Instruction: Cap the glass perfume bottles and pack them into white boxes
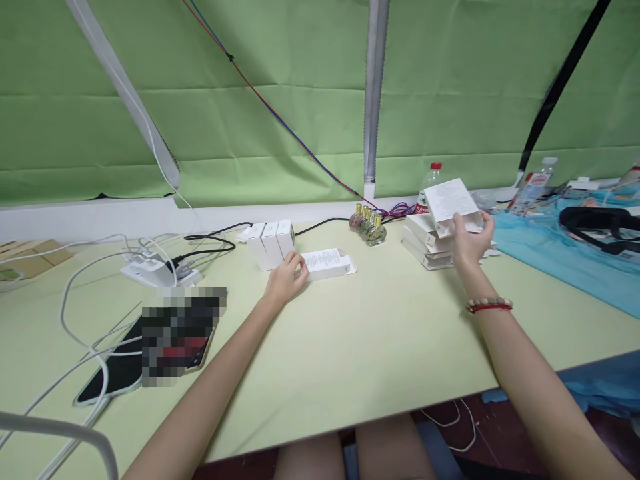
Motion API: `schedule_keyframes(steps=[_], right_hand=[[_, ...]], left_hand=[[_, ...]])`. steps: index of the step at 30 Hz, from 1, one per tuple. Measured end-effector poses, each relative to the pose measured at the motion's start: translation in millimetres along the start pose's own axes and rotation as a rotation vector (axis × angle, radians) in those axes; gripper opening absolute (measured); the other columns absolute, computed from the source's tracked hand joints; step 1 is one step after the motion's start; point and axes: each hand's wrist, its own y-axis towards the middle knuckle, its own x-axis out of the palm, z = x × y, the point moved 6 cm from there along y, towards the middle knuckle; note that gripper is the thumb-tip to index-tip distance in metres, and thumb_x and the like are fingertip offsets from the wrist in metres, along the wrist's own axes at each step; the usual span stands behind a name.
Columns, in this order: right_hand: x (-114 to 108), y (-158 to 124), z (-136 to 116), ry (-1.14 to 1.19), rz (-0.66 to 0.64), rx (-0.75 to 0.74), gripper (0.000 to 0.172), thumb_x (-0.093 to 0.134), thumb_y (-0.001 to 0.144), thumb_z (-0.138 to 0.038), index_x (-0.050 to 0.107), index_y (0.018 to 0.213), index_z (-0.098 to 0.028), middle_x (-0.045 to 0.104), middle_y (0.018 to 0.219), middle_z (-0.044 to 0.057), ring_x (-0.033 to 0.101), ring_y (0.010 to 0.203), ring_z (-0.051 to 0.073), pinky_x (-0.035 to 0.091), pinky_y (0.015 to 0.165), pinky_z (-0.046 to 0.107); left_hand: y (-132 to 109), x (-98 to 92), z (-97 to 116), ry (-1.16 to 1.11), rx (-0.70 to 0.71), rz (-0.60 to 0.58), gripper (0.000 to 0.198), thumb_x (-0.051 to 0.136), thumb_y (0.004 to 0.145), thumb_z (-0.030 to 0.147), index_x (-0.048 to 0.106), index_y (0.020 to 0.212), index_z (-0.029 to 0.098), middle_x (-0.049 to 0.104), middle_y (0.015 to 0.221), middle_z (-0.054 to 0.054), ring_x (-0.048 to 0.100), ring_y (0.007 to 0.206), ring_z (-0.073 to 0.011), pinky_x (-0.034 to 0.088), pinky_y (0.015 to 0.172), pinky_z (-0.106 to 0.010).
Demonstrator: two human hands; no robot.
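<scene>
At the right, my right hand (pixel 470 241) grips a white cardboard box (pixel 451 203) with printed text, tilted above a stack of similar white boxes (pixel 425 250). My left hand (pixel 287 277) is closed with its fingers on the left end of another white box (pixel 327 262). That box lies flat on the table, and a flap sticks out at its right end. Just behind my left hand, several closed white boxes (pixel 270 241) stand upright side by side. Between the hands, farther back, is a group of small glass bottles (pixel 369 227) with gold-coloured tops.
Phones (pixel 115 367), partly blurred, lie at the left among white cables and a power strip (pixel 150 270). A red-capped bottle (pixel 433 177) stands behind the stack. Blue plastic sheeting (pixel 540 253) covers the right side, with a black strap (pixel 595 223) on it. The table's front edge (pixel 360 419) is near my legs.
</scene>
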Motion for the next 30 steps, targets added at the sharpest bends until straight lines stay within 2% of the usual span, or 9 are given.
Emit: schedule_keyframes(steps=[3, 7, 13, 17, 23, 30], right_hand=[[1, -4, 1, -0.146, -0.038, 0.001, 0.049, 0.06, 0.071, -0.047, 0.052, 0.11, -0.019, 0.061, 0.106, 0.01, 0.058, 0.092, 0.024, 0.042, 0.086, 0.038], [8, -6, 4, -0.115, -0.119, -0.043, 0.048, 0.052, 0.077, -0.043, 0.049, 0.116, -0.015, 0.06, 0.103, 0.011, 0.057, 0.081, 0.02, 0.042, 0.082, 0.037], [10, -6, 7, -0.16, -0.079, -0.115, 0.041, 0.05, 0.071, -0.026, 0.058, 0.109, -0.015, 0.059, 0.107, 0.011, 0.051, 0.099, 0.023, 0.036, 0.092, 0.041], [9, -6, 12, -0.215, -0.053, -0.105, 0.041, 0.048, 0.071, -0.025, 0.06, 0.11, -0.019, 0.057, 0.111, 0.011, 0.048, 0.105, 0.026, 0.029, 0.097, 0.049], [12, -5, 14, -0.13, -0.111, -0.085, 0.046, 0.043, 0.07, -0.018, 0.059, 0.113, -0.017, 0.059, 0.113, 0.011, 0.051, 0.104, 0.024, 0.033, 0.097, 0.046], [8, -2, 16, -0.004, -0.065, -0.073, 0.046, 0.037, 0.07, -0.013, 0.058, 0.111, -0.013, 0.062, 0.11, 0.01, 0.057, 0.097, 0.02, 0.039, 0.094, 0.037]], left_hand=[[0, -0.7, 1, 0.0, -0.005, -0.001, 0.016, 0.038, 0.084, 0.029, 0.051, 0.081, 0.02, 0.052, 0.088, -0.001, 0.046, 0.054, -0.0078, 0.035, 0.052, -0.023], [0, -1.0, 1, -0.002, -0.003, -0.006, 0.015, 0.038, 0.084, 0.029, 0.051, 0.081, 0.02, 0.053, 0.089, -0.001, 0.046, 0.054, -0.0074, 0.035, 0.052, -0.023], [0, -1.7, 1, -0.008, -0.003, 0.002, 0.014, 0.038, 0.084, 0.028, 0.05, 0.082, 0.021, 0.053, 0.089, -0.001, 0.047, 0.054, -0.0077, 0.035, 0.052, -0.023], [0, -1.7, 0, -0.014, -0.015, -0.008, 0.015, 0.038, 0.084, 0.029, 0.05, 0.082, 0.02, 0.054, 0.089, -0.001, 0.046, 0.054, -0.0077, 0.035, 0.053, -0.023], [0, -1.6, 1, -0.007, -0.017, -0.009, 0.015, 0.038, 0.085, 0.03, 0.049, 0.081, 0.021, 0.054, 0.089, -0.001, 0.047, 0.055, -0.0082, 0.035, 0.053, -0.023], [0, -1.7, 0, -0.008, -0.012, -0.007, 0.014, 0.037, 0.085, 0.029, 0.048, 0.081, 0.021, 0.053, 0.088, 0.0, 0.047, 0.055, -0.0081, 0.034, 0.053, -0.022]])
